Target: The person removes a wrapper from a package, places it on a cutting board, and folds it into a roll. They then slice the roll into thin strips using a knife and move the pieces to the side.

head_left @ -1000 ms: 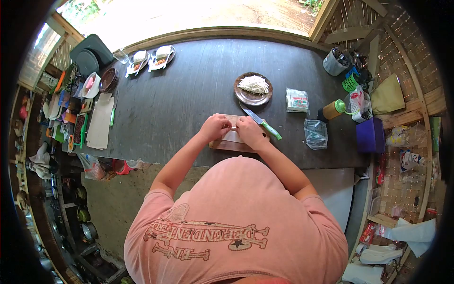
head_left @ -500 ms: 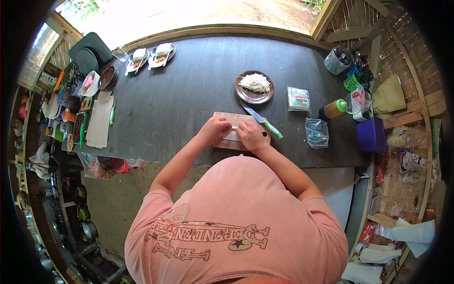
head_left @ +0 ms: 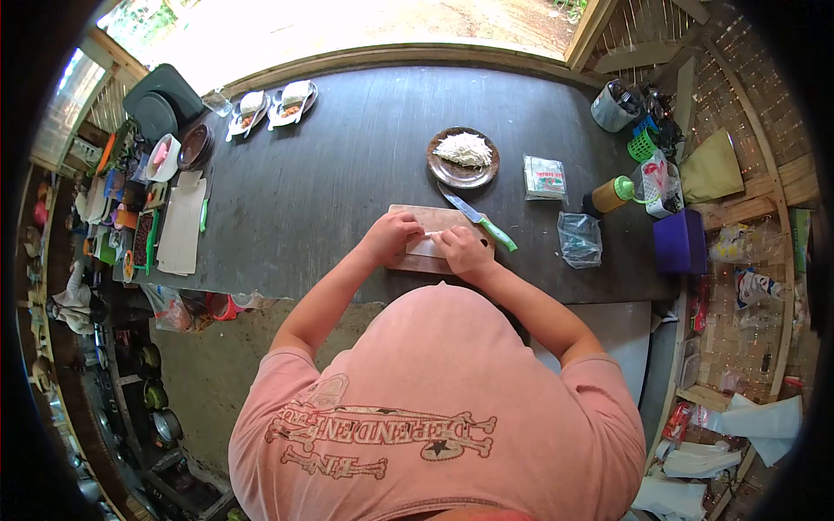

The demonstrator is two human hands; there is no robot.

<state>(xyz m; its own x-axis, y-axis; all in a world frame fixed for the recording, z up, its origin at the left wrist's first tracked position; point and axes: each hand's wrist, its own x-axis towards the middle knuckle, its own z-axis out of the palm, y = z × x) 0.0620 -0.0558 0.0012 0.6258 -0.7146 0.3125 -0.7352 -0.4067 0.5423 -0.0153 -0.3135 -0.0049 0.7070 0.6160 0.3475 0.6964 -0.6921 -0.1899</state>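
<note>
Over a small wooden cutting board [head_left: 417, 263], my left hand [head_left: 393, 234] and my right hand [head_left: 466, 252] face each other with fingers pinched. Between them is a thin white piece [head_left: 424, 247], held at its two sides and lying low over the board; its kind I cannot tell. A knife [head_left: 476, 216] with a green handle lies slanted along the board's far right corner. Just beyond the knife stands a brown plate [head_left: 472, 180] bearing a heap of shredded white food [head_left: 463, 149].
Right of the plate lie a plastic-wrapped square pack [head_left: 545, 179], a clear plastic bag [head_left: 579, 240] and a green-capped bottle [head_left: 610, 196]. A purple container [head_left: 680, 242] stands at the right edge. Two plates of food [head_left: 293, 102] sit far left, with flat cardboard [head_left: 182, 227] nearer.
The fingers of both hands have shifted slightly on the white piece. The whole view has moved a little; the knife and plate keep their places.
</note>
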